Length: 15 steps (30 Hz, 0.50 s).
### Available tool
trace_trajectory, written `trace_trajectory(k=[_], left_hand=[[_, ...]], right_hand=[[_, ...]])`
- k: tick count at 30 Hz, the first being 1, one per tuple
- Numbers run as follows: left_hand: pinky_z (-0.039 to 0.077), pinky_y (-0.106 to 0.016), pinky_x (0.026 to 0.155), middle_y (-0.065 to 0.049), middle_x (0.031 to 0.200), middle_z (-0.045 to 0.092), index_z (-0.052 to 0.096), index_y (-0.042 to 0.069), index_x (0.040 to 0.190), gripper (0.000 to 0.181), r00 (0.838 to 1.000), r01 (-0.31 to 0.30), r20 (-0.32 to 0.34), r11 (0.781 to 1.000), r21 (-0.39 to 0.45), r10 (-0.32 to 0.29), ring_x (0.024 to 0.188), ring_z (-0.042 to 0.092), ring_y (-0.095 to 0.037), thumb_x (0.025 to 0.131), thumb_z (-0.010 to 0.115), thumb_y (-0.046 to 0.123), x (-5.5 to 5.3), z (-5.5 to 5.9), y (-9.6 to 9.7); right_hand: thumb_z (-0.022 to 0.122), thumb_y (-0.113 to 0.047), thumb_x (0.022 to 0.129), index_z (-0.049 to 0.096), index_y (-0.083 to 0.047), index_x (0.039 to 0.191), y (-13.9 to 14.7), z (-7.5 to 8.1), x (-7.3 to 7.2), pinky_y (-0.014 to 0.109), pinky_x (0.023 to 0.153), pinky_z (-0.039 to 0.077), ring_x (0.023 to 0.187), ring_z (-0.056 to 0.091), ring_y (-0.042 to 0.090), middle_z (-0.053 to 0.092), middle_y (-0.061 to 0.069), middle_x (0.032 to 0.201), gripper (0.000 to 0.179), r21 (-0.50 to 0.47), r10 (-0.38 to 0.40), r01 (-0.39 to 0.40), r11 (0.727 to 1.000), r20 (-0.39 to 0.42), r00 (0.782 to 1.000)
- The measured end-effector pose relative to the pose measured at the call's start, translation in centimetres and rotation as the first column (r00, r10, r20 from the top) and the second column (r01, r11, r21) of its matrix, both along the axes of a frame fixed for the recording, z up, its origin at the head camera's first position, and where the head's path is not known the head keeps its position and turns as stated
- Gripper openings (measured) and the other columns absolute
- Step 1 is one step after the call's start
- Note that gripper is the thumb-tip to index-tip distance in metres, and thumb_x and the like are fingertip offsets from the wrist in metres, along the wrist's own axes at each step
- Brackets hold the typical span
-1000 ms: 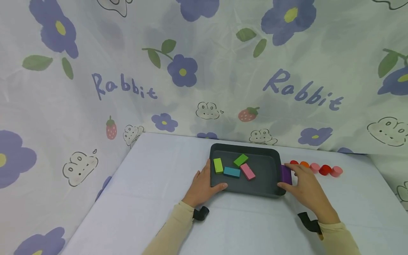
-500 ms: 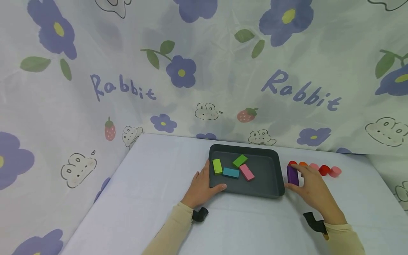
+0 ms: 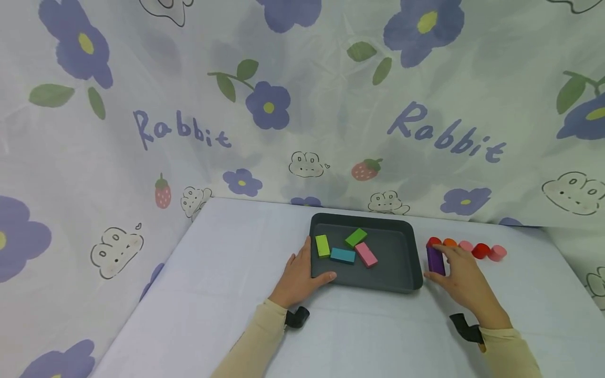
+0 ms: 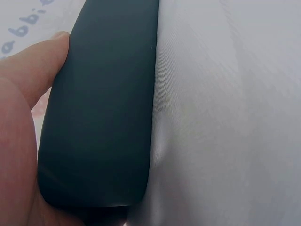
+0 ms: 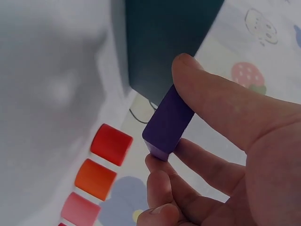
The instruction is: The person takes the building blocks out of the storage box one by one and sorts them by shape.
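Observation:
In the head view a dark grey rectangular tray (image 3: 392, 262) lies on the white table. My left hand (image 3: 298, 278) holds its near left corner, thumb over the front rim and fingers along the left side. The left wrist view shows the thumb (image 4: 37, 70) against the tray's outer wall (image 4: 101, 108). To the right of the tray, my right hand (image 3: 460, 275) pinches a purple block (image 3: 436, 261) between thumb and fingers, apart from the rim. Inside the tray lie a yellow-green block (image 3: 323, 246), a green block (image 3: 356, 238), a blue block (image 3: 342, 255) and a pink block (image 3: 366, 254).
A row of small cylinders stands behind the right hand: a red cylinder (image 5: 111, 144), an orange cylinder (image 5: 95, 179), a pink cylinder (image 5: 81, 209) and more to the right, such as the end pink cylinder (image 3: 498, 253). A printed cloth (image 3: 331, 115) hangs behind the table.
My right hand has moved the purple block rightward, from the tray's right rim to a spot beside it, in front of the red cylinder. The left hand stays on the tray.

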State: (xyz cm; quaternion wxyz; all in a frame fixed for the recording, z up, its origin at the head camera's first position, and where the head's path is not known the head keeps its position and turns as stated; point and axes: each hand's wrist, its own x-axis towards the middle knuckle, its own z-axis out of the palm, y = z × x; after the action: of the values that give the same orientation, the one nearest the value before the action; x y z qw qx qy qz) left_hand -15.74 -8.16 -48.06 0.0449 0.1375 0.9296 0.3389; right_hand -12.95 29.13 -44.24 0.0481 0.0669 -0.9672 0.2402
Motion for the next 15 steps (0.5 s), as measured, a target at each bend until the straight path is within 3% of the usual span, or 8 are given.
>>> trace_trajectory(k=[15], left_hand=[[0.014, -0.055, 0.121, -0.017, 0.165, 0.019, 0.006, -0.001, 0.16, 0.112, 1.0, 0.0, 0.008, 1.0, 0.013, 0.0, 0.15, 0.026, -0.031, 0.089, 0.066, 0.061, 0.13, 0.22, 0.03]], right_hand=[[0.087, -0.014, 0.076, 0.053, 0.012, 0.132, 0.08, -0.91, -0.27, 0.063, 0.082, 0.054, 0.11, 0.046, 0.052, 0.054, 0.036, 0.121, 0.07, 0.023, -0.004, 0.003, 1.0, 0.048, 0.999]])
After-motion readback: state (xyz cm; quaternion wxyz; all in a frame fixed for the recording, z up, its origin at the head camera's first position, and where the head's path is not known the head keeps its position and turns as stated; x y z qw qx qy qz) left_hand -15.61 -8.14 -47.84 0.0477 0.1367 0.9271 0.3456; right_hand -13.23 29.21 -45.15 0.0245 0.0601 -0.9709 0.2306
